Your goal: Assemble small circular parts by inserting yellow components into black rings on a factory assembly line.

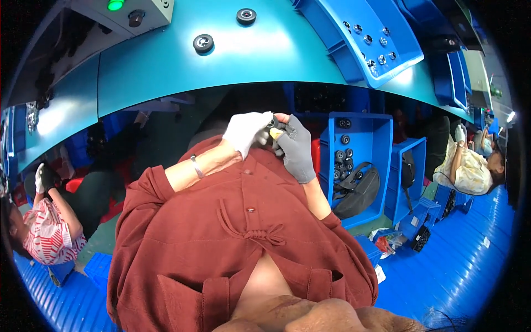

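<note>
In front of my chest, both my gloved hands meet at a small black wheel with a lighter hub. My left hand, in a white glove, grips its near side with fingers bent round it. My right hand wears a grey glove with some bare fingertips and pinches the wheel from the other side. Part of the wheel is hidden by fingers. On the teal table beyond lie two similar wheels, one farther and one nearer.
A blue tray with several small shiny parts sits on the table at right. Beside my right arm, a blue crate holds black wheels and a black bag. A machine box with a green light stands far left. Other people sit at both sides.
</note>
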The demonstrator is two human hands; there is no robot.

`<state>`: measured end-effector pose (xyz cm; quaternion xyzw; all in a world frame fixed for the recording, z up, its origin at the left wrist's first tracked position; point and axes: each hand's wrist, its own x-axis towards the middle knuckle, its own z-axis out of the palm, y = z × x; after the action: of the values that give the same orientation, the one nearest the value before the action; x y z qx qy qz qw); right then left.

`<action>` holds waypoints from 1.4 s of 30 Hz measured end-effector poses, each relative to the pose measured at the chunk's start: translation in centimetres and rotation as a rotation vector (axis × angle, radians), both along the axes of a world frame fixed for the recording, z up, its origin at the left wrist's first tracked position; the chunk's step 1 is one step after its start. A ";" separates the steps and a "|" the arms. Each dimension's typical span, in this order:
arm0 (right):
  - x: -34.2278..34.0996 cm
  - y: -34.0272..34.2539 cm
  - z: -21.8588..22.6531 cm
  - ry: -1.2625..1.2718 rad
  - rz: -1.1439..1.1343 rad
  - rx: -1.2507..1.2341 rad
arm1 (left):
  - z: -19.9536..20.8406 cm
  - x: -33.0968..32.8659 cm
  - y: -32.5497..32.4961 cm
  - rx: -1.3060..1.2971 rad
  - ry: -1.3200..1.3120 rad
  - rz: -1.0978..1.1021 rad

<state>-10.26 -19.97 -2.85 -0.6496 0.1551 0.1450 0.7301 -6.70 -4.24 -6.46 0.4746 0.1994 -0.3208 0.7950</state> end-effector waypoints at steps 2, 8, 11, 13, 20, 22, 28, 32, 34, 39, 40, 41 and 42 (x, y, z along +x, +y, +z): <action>-0.1 0.2 0.1 0.006 -0.012 0.008 | 0.0 0.0 0.1 0.016 -0.041 -0.023; 0.6 0.4 -0.7 -0.081 0.021 -0.164 | 0.3 0.1 -0.4 0.016 -0.131 -0.033; 0.8 1.1 2.4 -0.145 0.055 -0.014 | -0.2 -0.2 1.0 0.265 -0.745 -0.148; 1.1 1.1 3.2 -0.288 0.136 -0.129 | 3.0 -0.1 1.4 0.424 -0.614 -0.344; 7.0 2.4 8.2 -0.328 0.123 0.019 | 9.7 3.7 6.0 0.790 -1.182 0.038; 9.2 2.5 8.1 -0.352 0.200 0.067 | 10.9 5.8 8.2 1.157 -1.305 0.179; 13.1 5.0 8.1 -0.297 0.314 0.041 | 9.3 10.6 10.2 1.495 -1.101 -0.038; 13.6 5.3 8.1 -0.213 0.341 -0.064 | 8.7 10.8 9.0 1.463 -1.133 0.069; 13.4 5.3 8.2 -0.197 0.335 -0.101 | 9.2 9.4 7.9 1.075 -0.959 0.191; 11.6 4.3 8.4 -0.346 0.258 -0.145 | 9.1 6.9 5.1 0.933 -1.091 0.282; 11.1 3.9 8.5 -0.337 0.247 -0.151 | 9.6 6.3 4.7 0.855 -1.002 0.234; 10.6 3.5 8.6 -0.336 0.229 -0.149 | 10.0 5.8 4.3 0.778 -0.912 0.186; 10.1 3.2 8.7 -0.334 0.212 -0.146 | 10.2 5.1 4.2 0.674 -0.878 0.155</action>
<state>-0.19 -16.79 5.88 -0.7285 -0.0272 0.0997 0.6772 -1.60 -0.01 3.77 0.7757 -0.0244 0.0479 0.6288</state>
